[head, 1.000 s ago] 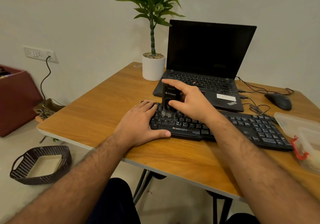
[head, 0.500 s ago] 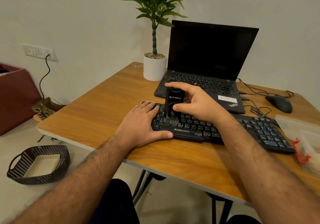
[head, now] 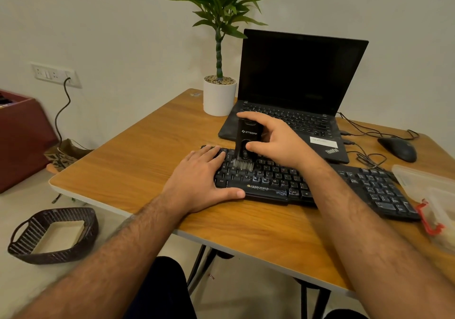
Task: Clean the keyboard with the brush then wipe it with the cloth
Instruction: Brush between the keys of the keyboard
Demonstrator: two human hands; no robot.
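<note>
A black keyboard [head: 320, 183] lies along the near side of the wooden table [head: 138, 168]. My right hand [head: 275, 141] grips an upright black brush [head: 247, 144], forefinger over its top and thumb on its front. Its grey bristles touch the keys near the keyboard's left end. My left hand [head: 199, 178] rests flat on the keyboard's left edge, fingers over the keys and thumb along the front rim. No cloth shows plainly in view.
An open black laptop [head: 295, 92] stands behind the keyboard, with a white potted plant [head: 219, 97] to its left. A black mouse [head: 397, 148] and cables lie at the right. A clear plastic container [head: 433, 195] sits at the right edge. A woven basket [head: 51, 235] is on the floor.
My right hand has swept the brush a little along the keys near the keyboard's left end. My left hand keeps its place on the keyboard's left edge.
</note>
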